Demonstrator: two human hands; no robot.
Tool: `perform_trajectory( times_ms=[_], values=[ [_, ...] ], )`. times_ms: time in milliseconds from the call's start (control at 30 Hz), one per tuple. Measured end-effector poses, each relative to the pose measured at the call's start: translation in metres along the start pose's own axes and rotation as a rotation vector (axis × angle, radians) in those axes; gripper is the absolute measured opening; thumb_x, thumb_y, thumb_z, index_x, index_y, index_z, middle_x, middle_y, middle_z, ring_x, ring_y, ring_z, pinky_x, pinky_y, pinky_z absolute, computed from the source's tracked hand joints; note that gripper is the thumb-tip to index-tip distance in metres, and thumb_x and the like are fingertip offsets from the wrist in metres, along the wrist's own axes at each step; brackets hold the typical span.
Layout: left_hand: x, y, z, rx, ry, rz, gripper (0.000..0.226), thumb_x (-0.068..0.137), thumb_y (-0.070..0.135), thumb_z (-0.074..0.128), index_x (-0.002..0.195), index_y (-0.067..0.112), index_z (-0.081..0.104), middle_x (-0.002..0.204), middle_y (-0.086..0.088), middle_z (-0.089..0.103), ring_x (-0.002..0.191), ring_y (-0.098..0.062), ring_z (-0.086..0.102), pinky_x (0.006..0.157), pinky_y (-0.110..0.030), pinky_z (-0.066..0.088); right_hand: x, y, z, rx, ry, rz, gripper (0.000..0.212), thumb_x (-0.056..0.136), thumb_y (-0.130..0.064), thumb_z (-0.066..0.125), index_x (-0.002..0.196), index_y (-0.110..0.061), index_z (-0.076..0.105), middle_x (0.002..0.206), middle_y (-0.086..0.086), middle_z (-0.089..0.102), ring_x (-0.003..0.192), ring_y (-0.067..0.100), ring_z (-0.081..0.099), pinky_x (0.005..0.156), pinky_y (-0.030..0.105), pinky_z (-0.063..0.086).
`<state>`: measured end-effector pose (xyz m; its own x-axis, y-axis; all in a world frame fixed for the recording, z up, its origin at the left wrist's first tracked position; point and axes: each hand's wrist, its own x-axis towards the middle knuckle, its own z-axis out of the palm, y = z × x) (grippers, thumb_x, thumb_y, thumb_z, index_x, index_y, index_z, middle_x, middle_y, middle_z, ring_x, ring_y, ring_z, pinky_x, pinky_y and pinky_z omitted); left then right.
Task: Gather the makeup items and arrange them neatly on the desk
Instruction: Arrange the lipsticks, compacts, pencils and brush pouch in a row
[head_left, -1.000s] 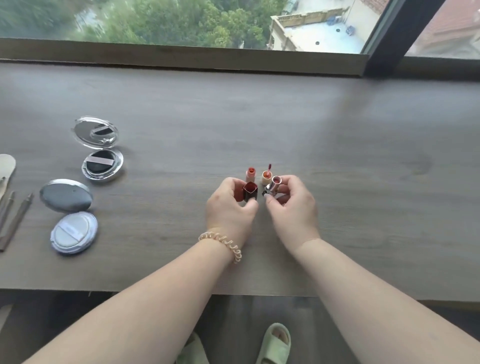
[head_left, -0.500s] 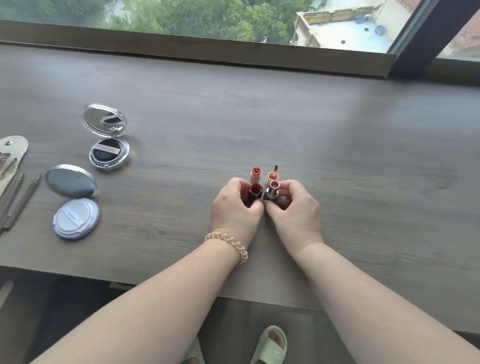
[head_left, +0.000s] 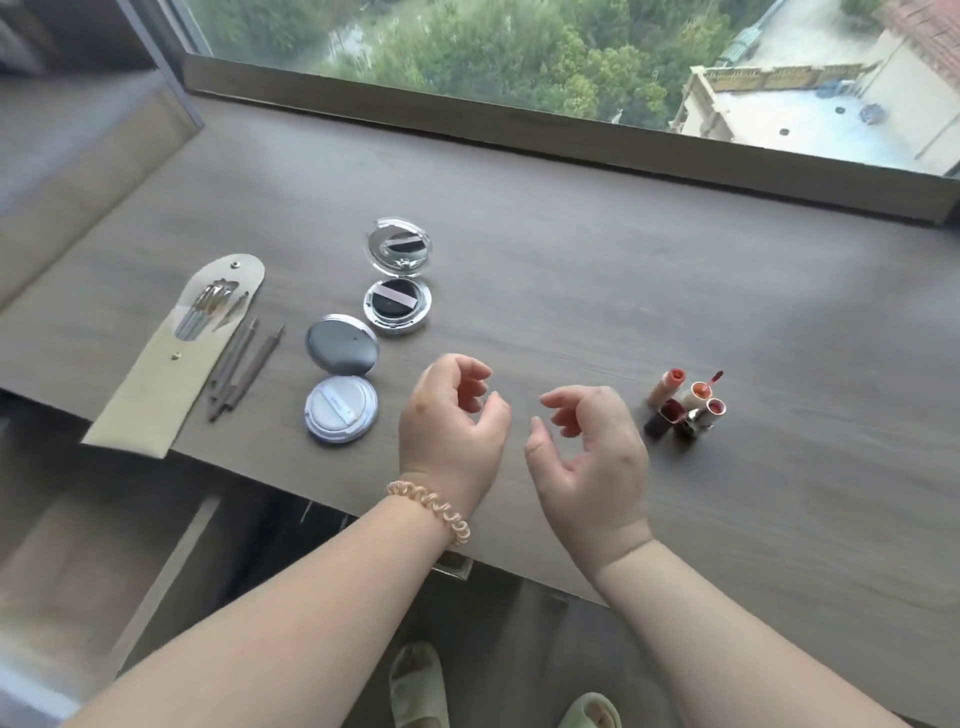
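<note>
Neither hand grips anything: the left hand (head_left: 452, 421) and right hand (head_left: 592, 457) hover over the near part of the desk (head_left: 571, 249), fingers loosely curled and thumbs apart from the fingertips, the 2 hands near each other but not touching. A coiled hair tie (head_left: 431, 509) circles the left wrist. Just beside the right hand, on its right, 4 lipsticks (head_left: 685, 405) stand bunched together with their red and coral tops uncovered; 1 of them has a thin wand sticking up out of it. Left of the left hand lies an open compact (head_left: 340, 410) with a white puff filling its base and its dark grey lid folded back. Behind it lies a mirror compact (head_left: 397, 306), also open, with a black puff with a pale strap in its base and the mirror lid showing that puff's reflection. Farther left, a pale pouch (head_left: 156, 389) lies slantwise with its near end over the desk's edge; its flap is open and several brushes (head_left: 208, 306) sit inside, their tips showing at the mouth. 2 pencils (head_left: 244, 369) lie side by side on the desk between the pouch and the compacts. A window (head_left: 519, 52) runs along the far side, and slippers (head_left: 418, 686) show on the floor below.
</note>
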<state>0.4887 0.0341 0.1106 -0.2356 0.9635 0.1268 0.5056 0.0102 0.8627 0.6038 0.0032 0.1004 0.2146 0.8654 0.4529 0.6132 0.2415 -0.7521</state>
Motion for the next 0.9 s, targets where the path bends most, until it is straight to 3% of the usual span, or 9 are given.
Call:
perform_trajectory(
  times_ms=[100,200,300,400,733,900],
  values=[
    [0.011,-0.025,-0.042,0.094,0.13,-0.021,0.027,0.071,0.017,0.072,0.085,0.021,0.049,0.076,0.008,0.051,0.073,-0.004,0.05,0.069,-0.019,0.044,0.01,-0.017,0.045,0.022,-0.154,0.056,0.021,0.076,-0.019,0.06,0.096,-0.012,0.061,0.085,-0.008,0.051,0.073,0.01,0.051,0.069,0.03,0.048],
    [0.022,-0.051,-0.075,0.228,0.227,-0.101,0.051,0.062,0.03,0.08,0.093,0.019,0.042,0.088,0.005,0.048,0.086,-0.02,0.05,0.082,-0.04,0.045,0.028,-0.024,0.088,-0.031,-0.338,0.184,0.036,0.078,-0.018,0.068,0.113,-0.014,0.057,0.102,-0.004,0.053,0.092,0.013,0.054,0.084,0.033,0.047],
    [0.033,-0.074,-0.093,0.356,0.11,-0.213,0.079,0.054,0.047,0.081,0.115,0.02,0.039,0.115,0.002,0.048,0.114,-0.024,0.042,0.098,-0.04,0.034,0.052,-0.027,0.128,-0.082,-0.415,0.276,0.051,0.079,-0.024,0.068,0.126,-0.016,0.049,0.123,0.001,0.053,0.115,0.019,0.05,0.1,0.035,0.039],
    [0.039,-0.089,-0.094,0.443,-0.022,-0.231,0.096,0.053,0.053,0.078,0.131,0.025,0.03,0.133,0.003,0.041,0.126,-0.023,0.032,0.103,-0.038,0.024,0.07,-0.025,0.156,-0.168,-0.42,0.325,0.058,0.079,-0.029,0.068,0.132,-0.019,0.045,0.131,0.002,0.05,0.125,0.021,0.042,0.105,0.037,0.033],
    [0.059,-0.11,-0.082,0.475,-0.075,-0.202,0.081,0.059,0.041,0.071,0.129,0.025,0.034,0.127,0.006,0.047,0.123,-0.019,0.035,0.099,-0.034,0.024,0.098,-0.014,0.199,-0.342,-0.366,0.304,0.061,0.071,-0.042,0.072,0.124,-0.026,0.047,0.13,-0.002,0.048,0.125,0.022,0.038,0.101,0.036,0.028],
    [0.063,-0.112,-0.082,0.448,-0.043,-0.184,0.076,0.059,0.039,0.071,0.126,0.024,0.039,0.123,0.005,0.049,0.119,-0.02,0.038,0.097,-0.034,0.024,0.102,-0.012,0.203,-0.389,-0.338,0.301,0.059,0.067,-0.047,0.071,0.118,-0.027,0.048,0.115,-0.001,0.056,0.116,0.024,0.044,0.094,0.035,0.03]
  ],
)
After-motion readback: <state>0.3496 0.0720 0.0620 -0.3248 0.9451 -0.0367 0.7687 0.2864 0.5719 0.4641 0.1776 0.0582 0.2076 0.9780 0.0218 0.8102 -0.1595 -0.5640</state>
